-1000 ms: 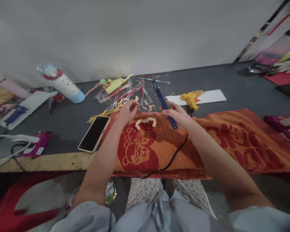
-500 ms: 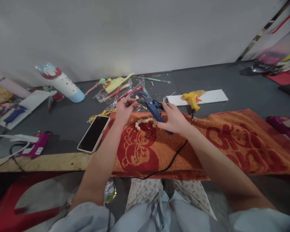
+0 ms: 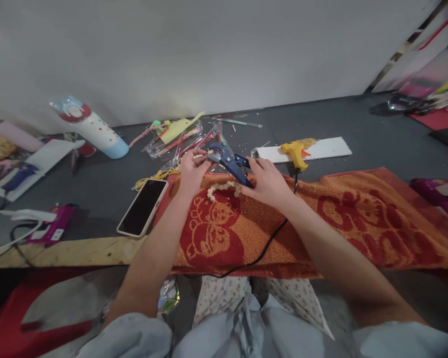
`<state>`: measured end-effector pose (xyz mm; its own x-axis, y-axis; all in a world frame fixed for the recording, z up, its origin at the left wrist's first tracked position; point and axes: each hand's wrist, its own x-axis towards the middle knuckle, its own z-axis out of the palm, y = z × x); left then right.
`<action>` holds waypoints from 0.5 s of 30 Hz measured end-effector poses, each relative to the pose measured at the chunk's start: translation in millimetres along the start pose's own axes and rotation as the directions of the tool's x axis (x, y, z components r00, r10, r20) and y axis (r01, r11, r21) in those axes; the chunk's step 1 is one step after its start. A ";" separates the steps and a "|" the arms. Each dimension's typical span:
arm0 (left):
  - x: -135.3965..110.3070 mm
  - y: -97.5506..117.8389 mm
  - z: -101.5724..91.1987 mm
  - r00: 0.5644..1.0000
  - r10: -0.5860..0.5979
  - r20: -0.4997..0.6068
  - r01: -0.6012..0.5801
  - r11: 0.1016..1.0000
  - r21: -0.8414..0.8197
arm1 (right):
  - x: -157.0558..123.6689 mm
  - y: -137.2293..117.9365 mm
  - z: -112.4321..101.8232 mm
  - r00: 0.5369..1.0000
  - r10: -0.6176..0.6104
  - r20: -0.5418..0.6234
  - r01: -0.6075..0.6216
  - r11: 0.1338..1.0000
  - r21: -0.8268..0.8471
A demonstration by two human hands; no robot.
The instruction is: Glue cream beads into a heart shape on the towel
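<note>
My right hand (image 3: 268, 181) is wrapped around the handles of a blue hand cutter (image 3: 229, 161), which looks like a pair of pruning shears. Its curved jaw end points up and left, at the fingertips of my left hand (image 3: 194, 171). Those fingers are pinched on a small pale piece (image 3: 210, 153), partly hidden by the fingers and the jaw. Below the cutter, a curved row of small cream pieces (image 3: 224, 187) lies on an orange and red towel (image 3: 272, 223).
A yellow glue gun (image 3: 297, 151) rests on a white board (image 3: 330, 147), its black cord crossing the towel. Left of the towel lies a phone (image 3: 144, 208) beside yellow cord (image 3: 160, 176). Behind are plastic-wrapped sticks (image 3: 182, 141) and a tilted white-and-blue bottle (image 3: 97, 132). Small offcuts are scattered beyond the cutter.
The cutter has turned and shifted left, bringing its jaw up to the small piece in my left hand. Its handles sit closer together in my right hand.
</note>
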<state>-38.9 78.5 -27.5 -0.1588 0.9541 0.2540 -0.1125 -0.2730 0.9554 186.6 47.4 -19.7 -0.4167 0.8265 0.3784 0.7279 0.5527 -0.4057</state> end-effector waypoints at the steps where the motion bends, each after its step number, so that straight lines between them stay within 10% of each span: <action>1: -0.1 -0.3 0.2 1.000 -0.002 -0.001 0.002 1.000 -0.006 | 0.2 -0.1 0.4 1.000 -0.003 0.001 0.003 1.000 0.005; 15: 0.3 -3.8 2.3 0.999 0.001 -0.039 0.000 0.999 0.034 | -0.1 1.5 3.1 0.999 -0.037 -0.004 0.038 0.999 0.029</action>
<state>-36.3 80.1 -30.7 -0.1968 0.9482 0.2491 -0.0791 -0.2687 0.9600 186.0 48.5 -22.9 -0.4415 0.8048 0.3967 0.6957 0.5863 -0.4151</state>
